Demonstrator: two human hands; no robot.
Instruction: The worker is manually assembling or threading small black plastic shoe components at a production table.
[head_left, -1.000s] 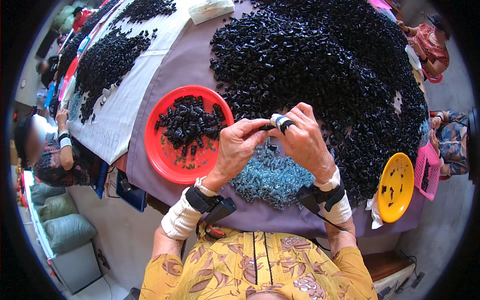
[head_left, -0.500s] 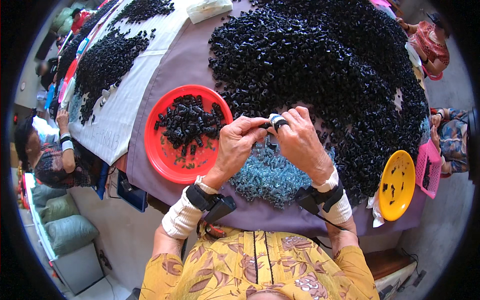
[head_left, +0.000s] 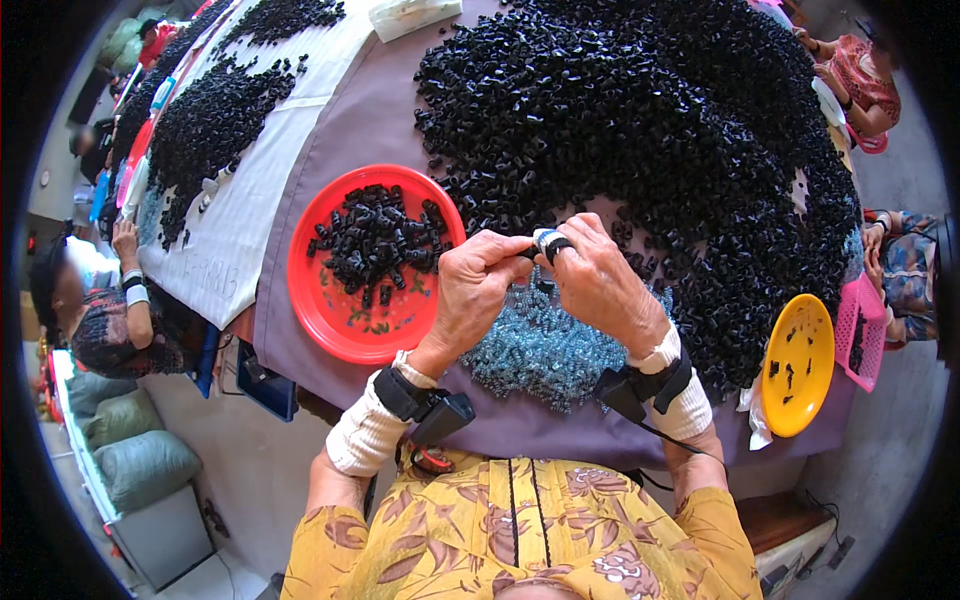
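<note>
Both of my hands meet over the near part of the table. My left hand (head_left: 478, 285) pinches a small black plastic part (head_left: 527, 252) between thumb and fingertips. My right hand (head_left: 603, 285) is closed at the other end of that part, with white and dark wrapping on a finger; whatever else it grips is hidden. Just below the hands lies a heap of small clear-bluish springs or coil-like pieces (head_left: 540, 350). A red plate (head_left: 345, 338) holding black parts (head_left: 375, 240) stands left of my left hand. Beyond spreads a large pile of loose black parts (head_left: 600, 110).
At right are a yellow plate (head_left: 797, 385) with a few dark bits and a pink basket (head_left: 862, 350). A whitish box (head_left: 412, 15) sits at the far edge. Other people work around the table and at a white-covered table (head_left: 260, 200) on the left.
My hands stay together at nearly the same spot, the black part still between them. The view has shifted slightly; little else differs.
</note>
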